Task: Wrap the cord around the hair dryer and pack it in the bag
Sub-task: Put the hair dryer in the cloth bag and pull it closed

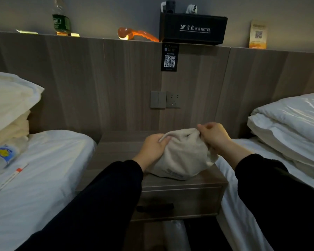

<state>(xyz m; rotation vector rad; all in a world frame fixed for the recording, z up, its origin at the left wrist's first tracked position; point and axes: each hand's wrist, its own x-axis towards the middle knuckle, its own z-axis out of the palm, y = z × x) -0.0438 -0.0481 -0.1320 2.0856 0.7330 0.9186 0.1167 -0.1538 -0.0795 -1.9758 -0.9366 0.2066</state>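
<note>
Bag on nightstand, bulging, contents totally hidden; left hand and right hand, fingers clamped on its bunched cloth.

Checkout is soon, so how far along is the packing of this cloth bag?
Looks done: no dryer or cord is in sight, and the bag bulges on the nightstand, so it is probably inside. In hand: the left hand grips the bag's side while the right hand pinches its gathered mouth. Left: likely just closing the mouth; whether it is fastened, I cannot tell.
</note>
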